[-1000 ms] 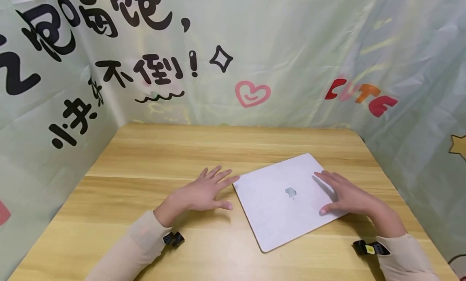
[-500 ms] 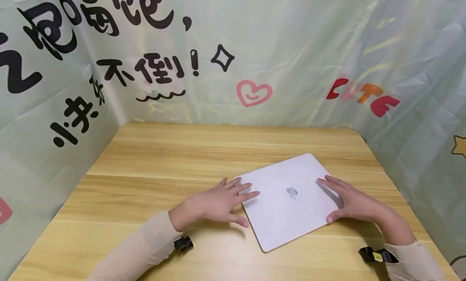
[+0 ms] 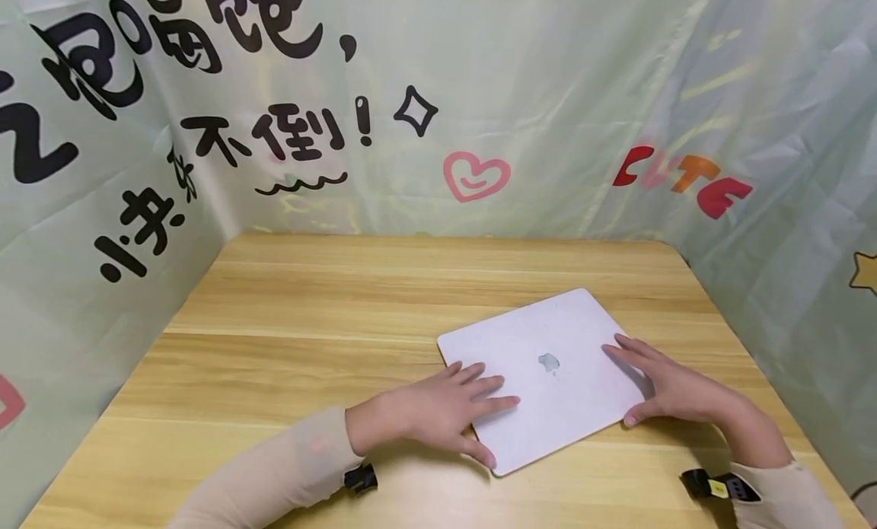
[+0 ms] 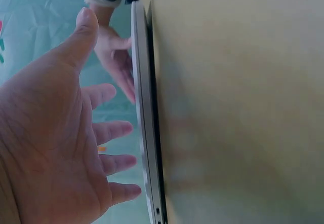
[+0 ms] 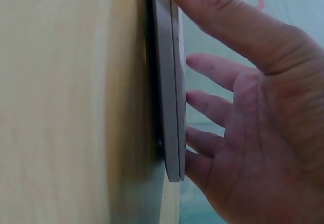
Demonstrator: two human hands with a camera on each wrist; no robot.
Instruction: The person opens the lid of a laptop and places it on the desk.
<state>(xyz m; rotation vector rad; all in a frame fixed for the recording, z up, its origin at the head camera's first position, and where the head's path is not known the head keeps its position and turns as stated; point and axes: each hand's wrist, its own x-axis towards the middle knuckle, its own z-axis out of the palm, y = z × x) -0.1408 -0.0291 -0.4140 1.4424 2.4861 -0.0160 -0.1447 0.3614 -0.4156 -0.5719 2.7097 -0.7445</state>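
A closed silver laptop (image 3: 541,415) with an apple logo on its lid lies flat and turned at an angle on the wooden table. Over its left edge my left hand (image 3: 448,407) is spread, fingers apart; the left wrist view shows the palm (image 4: 50,133) a little off the laptop's side (image 4: 144,107). My right hand (image 3: 678,384) is at the laptop's right end, fingers fairly straight, fingertips at the lid and thumb near the front corner. In the right wrist view those fingertips (image 5: 195,97) meet the lid's surface beside the thin edge (image 5: 169,107).
The wooden table (image 3: 308,301) stretches around the laptop. A pale green cloth (image 3: 548,95) with printed lettering hangs behind the table and along both sides. Black wrist devices sit on the left cuff (image 3: 359,479) and right cuff (image 3: 719,485).
My left hand has moved right and toward me, from beside the laptop's far left corner to over its left edge. My right hand has shifted slightly right and nearer. The laptop stays put.
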